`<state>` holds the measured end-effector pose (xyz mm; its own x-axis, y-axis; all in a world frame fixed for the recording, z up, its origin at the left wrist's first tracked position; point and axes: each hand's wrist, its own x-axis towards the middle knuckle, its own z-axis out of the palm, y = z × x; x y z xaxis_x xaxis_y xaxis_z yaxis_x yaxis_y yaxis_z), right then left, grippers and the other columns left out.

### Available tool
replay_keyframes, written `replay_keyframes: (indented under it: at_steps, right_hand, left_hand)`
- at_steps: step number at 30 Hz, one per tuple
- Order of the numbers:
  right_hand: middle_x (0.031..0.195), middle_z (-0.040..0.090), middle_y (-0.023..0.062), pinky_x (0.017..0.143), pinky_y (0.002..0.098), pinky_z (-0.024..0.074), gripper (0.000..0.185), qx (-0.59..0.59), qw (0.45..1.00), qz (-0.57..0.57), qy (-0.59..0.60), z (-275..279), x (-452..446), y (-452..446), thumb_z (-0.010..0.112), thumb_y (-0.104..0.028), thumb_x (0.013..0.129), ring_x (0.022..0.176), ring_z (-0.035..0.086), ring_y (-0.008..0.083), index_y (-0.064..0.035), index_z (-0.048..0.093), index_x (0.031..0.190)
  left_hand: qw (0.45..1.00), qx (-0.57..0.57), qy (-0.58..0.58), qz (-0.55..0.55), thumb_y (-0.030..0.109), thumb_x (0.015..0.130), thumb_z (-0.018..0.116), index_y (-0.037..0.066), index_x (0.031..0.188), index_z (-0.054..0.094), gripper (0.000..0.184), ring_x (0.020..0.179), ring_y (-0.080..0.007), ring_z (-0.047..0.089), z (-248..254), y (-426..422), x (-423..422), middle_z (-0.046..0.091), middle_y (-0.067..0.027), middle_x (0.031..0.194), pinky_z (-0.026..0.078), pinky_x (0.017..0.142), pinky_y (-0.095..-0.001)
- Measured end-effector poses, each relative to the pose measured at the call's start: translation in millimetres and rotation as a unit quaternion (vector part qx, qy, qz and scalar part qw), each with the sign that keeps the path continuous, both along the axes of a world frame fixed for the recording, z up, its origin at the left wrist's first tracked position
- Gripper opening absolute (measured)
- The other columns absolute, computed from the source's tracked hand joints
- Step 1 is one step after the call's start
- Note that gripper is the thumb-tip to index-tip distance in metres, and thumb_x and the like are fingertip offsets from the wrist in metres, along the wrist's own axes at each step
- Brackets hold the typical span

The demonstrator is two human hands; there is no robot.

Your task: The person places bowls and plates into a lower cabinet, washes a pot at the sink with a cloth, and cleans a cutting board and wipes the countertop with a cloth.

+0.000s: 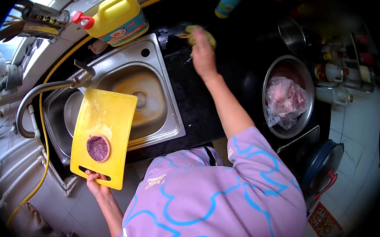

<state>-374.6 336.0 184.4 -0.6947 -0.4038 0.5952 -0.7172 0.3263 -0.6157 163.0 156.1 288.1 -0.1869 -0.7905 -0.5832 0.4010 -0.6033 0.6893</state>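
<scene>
My left hand (97, 183) grips a yellow cutting board (110, 113) by its handle slot, holding it tilted over the sink's left part. On the board lies a round, purple-red speckled disc (97, 148) with a pink rim; what it is I cannot tell. My right hand (202, 53) is on a crumpled yellow-green cloth (210, 39) on the wet black countertop (199, 106), beyond the sink's corner. The hand hides part of the cloth. The steel sink (172, 126) has a brownish wet basin, and its tap (33, 94) arches beside the board.
A yellow jug with a red cap (122, 21) stands behind the sink, near a yellow bottle (228, 4). To the right, a steel bowl (267, 117) holds meat in clear plastic (287, 101). A lidded pan (323, 167) and several bottles are farther right. A yellow hose (44, 121) runs left of the sink.
</scene>
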Motion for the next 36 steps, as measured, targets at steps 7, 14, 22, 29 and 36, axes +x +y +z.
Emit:
replay_keyframes:
  at_steps: [7, 14, 22, 29, 36]
  right_hand:
    - [0.139, 0.044, 0.0202, 0.107, 0.0397, 0.0362, 0.057, 0.03, 0.996, -0.022, -0.084, -6, -39, -78, 0.057, -0.008, 0.079, 0.128, 0.042, 0.0357, -0.0034, 0.045, 0.135]
    - [0.111, 0.065, 0.0168, 0.091, 0.0349, 0.0473, 0.041, 0.156, 0.846, 0.271, -0.432, 52, -45, -71, 0.057, -0.019, 0.078, 0.104, 0.061, 0.0302, -0.0102, 0.063, 0.118]
    - [0.15, 0.034, 0.0097, 0.115, 0.0492, 0.0175, 0.055, 0.262, 0.96, 0.032, 0.095, 1, -2, -44, 0.047, -0.041, 0.092, 0.142, 0.023, 0.0316, -0.0133, 0.043, 0.139]
    - [0.141, 0.045, 0.013, 0.112, 0.0415, 0.0284, 0.044, 0.161, 0.978, 0.128, -0.021, 7, 110, -29, 0.053, -0.015, 0.087, 0.136, 0.035, 0.0294, -0.0102, 0.052, 0.131]
    - [0.12, 0.061, 0.0092, 0.098, 0.0278, 0.0438, 0.04, -0.202, 0.89, 0.088, -0.4, 40, 124, -6, 0.046, 0.01, 0.083, 0.111, 0.057, 0.0163, -0.0023, 0.062, 0.118]
  left_hand:
    - [0.999, -0.008, -0.035, 0.035, -0.017, 0.067, 0.039, 0.005, 0.085, 0.051, 0.031, 0.093, -0.0298, 0.066, 18, 32, 5, 0.062, -0.0139, 0.098, 0.061, 0.079, -0.0377]
    - [0.999, -0.008, -0.013, 0.04, -0.017, 0.069, 0.039, 0.003, 0.085, 0.052, 0.029, 0.095, -0.0311, 0.066, 11, 31, 17, 0.063, -0.0156, 0.098, 0.06, 0.082, -0.0392]
    - [0.999, 0.023, -0.02, 0.037, -0.017, 0.066, 0.04, 0.007, 0.086, 0.052, 0.033, 0.095, -0.0297, 0.066, 3, 22, 23, 0.064, -0.0108, 0.097, 0.061, 0.08, -0.0405]
    - [0.999, 0.027, 0.028, 0.019, -0.018, 0.064, 0.038, 0.004, 0.085, 0.052, 0.034, 0.102, -0.0326, 0.064, -13, 3, 20, 0.063, -0.0128, 0.1, 0.06, 0.084, -0.0418]
    - [0.999, 0.034, 0.035, 0.005, -0.019, 0.062, 0.037, 0.006, 0.088, 0.051, 0.038, 0.099, -0.031, 0.065, -15, 1, 22, 0.062, -0.0116, 0.099, 0.06, 0.082, -0.0415]
